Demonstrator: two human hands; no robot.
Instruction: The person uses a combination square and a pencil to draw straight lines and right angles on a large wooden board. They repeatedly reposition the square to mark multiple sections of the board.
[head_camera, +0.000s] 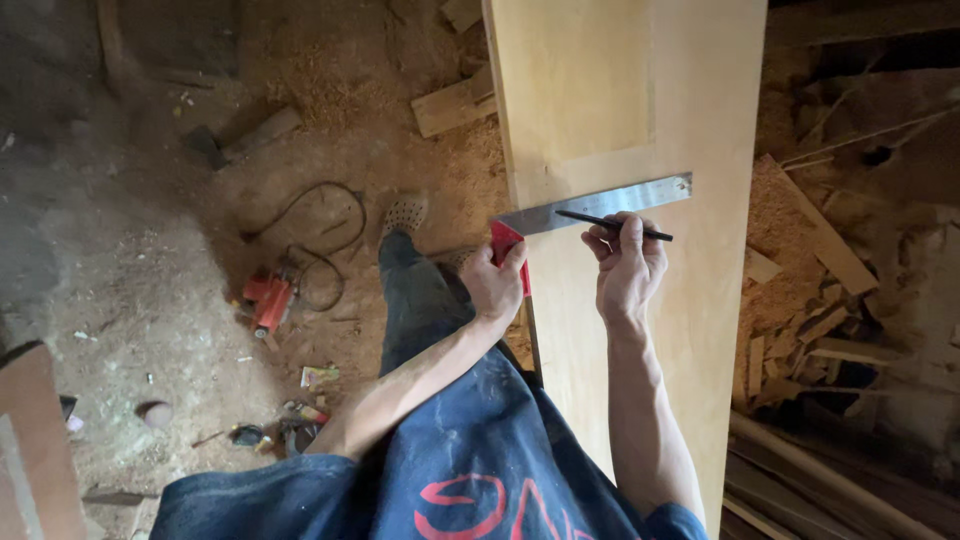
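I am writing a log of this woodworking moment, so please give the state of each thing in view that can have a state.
Left hand: gripping the red handle of the try square, at the board's left edge.
Try square blade: lying flat across the board.
Right hand: closed on the pencil.
Pencil: held along the blade's lower edge.
Wooden board: lying flat.
Red power tool: on the floor, unheld, cable loose.

A rough woodworking shop: sawdust-covered dirt floor (150, 270), a pile of wood offcuts (800, 300) off the right edge of the long pale plywood board (620, 80), a red corded power tool (268, 300) lying left.
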